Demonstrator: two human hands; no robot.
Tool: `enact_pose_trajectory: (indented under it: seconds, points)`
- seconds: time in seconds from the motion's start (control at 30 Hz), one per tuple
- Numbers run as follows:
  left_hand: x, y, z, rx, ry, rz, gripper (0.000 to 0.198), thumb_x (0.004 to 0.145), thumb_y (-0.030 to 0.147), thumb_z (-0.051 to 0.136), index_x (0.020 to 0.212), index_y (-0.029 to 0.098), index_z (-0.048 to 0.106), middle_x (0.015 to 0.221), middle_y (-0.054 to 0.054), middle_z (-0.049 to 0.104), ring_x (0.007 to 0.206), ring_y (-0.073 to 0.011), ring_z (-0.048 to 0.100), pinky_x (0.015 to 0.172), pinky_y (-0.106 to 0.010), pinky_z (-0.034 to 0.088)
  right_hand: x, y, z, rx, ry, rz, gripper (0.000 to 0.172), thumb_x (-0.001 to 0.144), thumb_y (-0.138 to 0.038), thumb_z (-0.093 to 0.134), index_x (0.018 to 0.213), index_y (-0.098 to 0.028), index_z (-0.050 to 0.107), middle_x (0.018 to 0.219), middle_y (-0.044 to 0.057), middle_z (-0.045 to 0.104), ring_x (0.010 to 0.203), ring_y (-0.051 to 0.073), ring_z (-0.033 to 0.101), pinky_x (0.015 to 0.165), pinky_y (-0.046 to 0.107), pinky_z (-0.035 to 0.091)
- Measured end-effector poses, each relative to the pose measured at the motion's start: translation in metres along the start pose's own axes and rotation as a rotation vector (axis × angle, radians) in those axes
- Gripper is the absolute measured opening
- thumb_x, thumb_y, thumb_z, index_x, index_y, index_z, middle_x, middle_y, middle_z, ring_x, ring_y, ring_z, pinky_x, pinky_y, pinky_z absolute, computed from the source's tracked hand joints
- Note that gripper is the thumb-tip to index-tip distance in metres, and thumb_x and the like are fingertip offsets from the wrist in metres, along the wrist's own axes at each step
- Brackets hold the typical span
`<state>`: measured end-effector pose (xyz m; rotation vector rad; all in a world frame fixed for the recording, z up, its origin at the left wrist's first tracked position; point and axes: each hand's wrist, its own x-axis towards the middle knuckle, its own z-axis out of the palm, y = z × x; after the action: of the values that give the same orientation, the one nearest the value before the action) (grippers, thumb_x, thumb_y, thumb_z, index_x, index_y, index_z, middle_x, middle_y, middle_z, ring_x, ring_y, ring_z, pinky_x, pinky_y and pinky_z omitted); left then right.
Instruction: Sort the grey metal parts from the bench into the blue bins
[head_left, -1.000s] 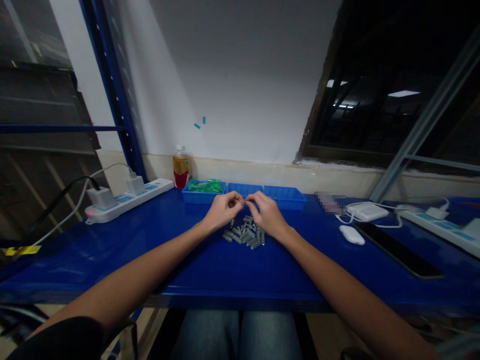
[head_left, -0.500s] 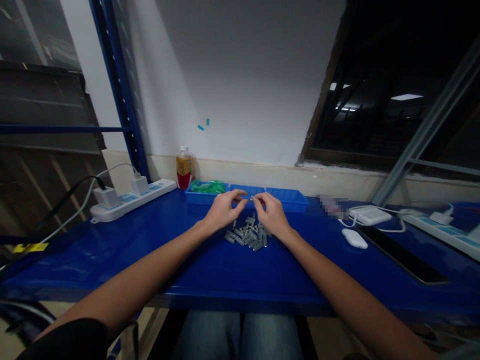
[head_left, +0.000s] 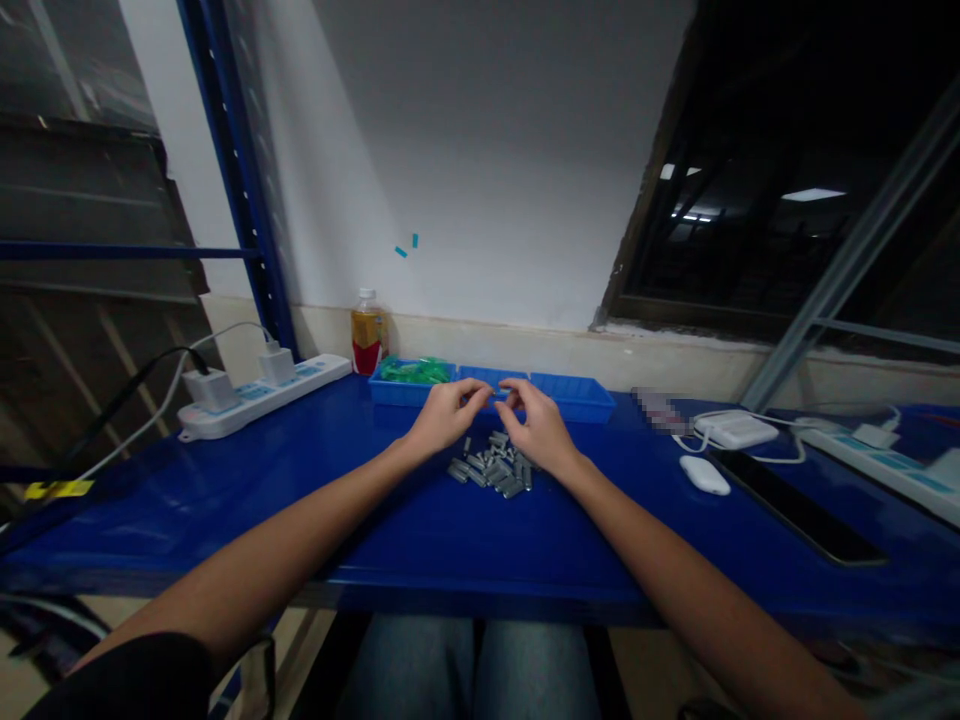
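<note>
My left hand [head_left: 446,415] and my right hand [head_left: 536,425] meet over a small heap of grey metal cylinders [head_left: 491,468] on the blue table [head_left: 420,530]. Both hands are pinched, fingertips nearly touching each other, around a tiny piece that I cannot make out. Just behind them lies a row of blue trays [head_left: 570,395]; the left tray holds green pieces [head_left: 412,372].
A drink bottle [head_left: 365,340] stands by the wall. A white power strip [head_left: 255,395] with chargers lies at the left. A white mouse-like object [head_left: 703,473], a dark phone [head_left: 795,505], a white box [head_left: 737,430] and another power strip [head_left: 892,465] lie at the right.
The hands stay over the heap; the fingertips drew slightly apart and have come back close together. The camera shifted a little.
</note>
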<state>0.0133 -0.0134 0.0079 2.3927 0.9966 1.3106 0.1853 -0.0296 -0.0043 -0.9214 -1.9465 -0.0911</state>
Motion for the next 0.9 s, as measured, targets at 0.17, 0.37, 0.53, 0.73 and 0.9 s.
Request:
enact_pose_trajectory:
  seconds: [0.17, 0.37, 0.53, 0.73, 0.9]
  points:
    - [0.002, -0.008, 0.004, -0.095, -0.153, -0.058, 0.041, 0.090, 0.041, 0.040, 0.076, 0.012, 0.066, 0.070, -0.004, 0.067, 0.065, -0.0139, 0.060, 0.062, -0.023, 0.043, 0.000, -0.001, -0.001, -0.072, -0.065, -0.085, 0.015, 0.088, -0.021, 0.046, 0.096, -0.018, 0.058, 0.085, 0.006, 0.058, 0.081, 0.018, 0.056, 0.075, 0.030, 0.044]
    - [0.005, -0.019, -0.009, 0.062, -0.303, 0.038, 0.018, 0.079, 0.022, 0.049, 0.080, 0.014, 0.064, 0.073, -0.003, 0.066, 0.066, -0.0130, 0.059, 0.064, -0.022, 0.041, 0.004, 0.025, -0.012, -0.214, -0.004, 0.033, 0.020, 0.088, -0.029, 0.047, 0.082, -0.018, 0.062, 0.080, 0.006, 0.060, 0.080, 0.019, 0.056, 0.075, 0.030, 0.042]
    - [0.006, -0.029, -0.022, 0.260, -0.439, 0.016, 0.013, 0.074, 0.024, 0.054, 0.076, 0.015, 0.062, 0.069, -0.002, 0.064, 0.062, -0.0137, 0.057, 0.060, -0.022, 0.038, 0.000, 0.079, -0.030, -0.460, 0.017, 0.326, 0.023, 0.085, -0.033, 0.050, 0.079, -0.017, 0.065, 0.085, 0.009, 0.062, 0.087, 0.022, 0.056, 0.081, 0.033, 0.041]
    - [0.003, -0.029, -0.021, 0.341, -0.576, -0.165, 0.044, 0.071, 0.058, 0.059, 0.082, 0.016, 0.060, 0.071, -0.004, 0.065, 0.059, -0.0148, 0.056, 0.052, -0.022, 0.035, -0.007, 0.102, -0.038, -0.619, -0.067, 0.572, 0.028, 0.085, -0.038, 0.049, 0.085, -0.019, 0.068, 0.095, 0.010, 0.063, 0.096, 0.026, 0.053, 0.079, 0.037, 0.039]
    - [0.003, -0.030, -0.019, 0.307, -0.708, -0.141, 0.017, 0.077, 0.031, 0.056, 0.081, 0.016, 0.064, 0.071, -0.002, 0.067, 0.061, -0.0127, 0.059, 0.053, -0.019, 0.038, -0.004, 0.091, -0.036, -0.619, -0.070, 0.576, 0.030, 0.086, -0.040, 0.047, 0.087, -0.019, 0.069, 0.099, 0.011, 0.063, 0.100, 0.029, 0.049, 0.079, 0.040, 0.037]
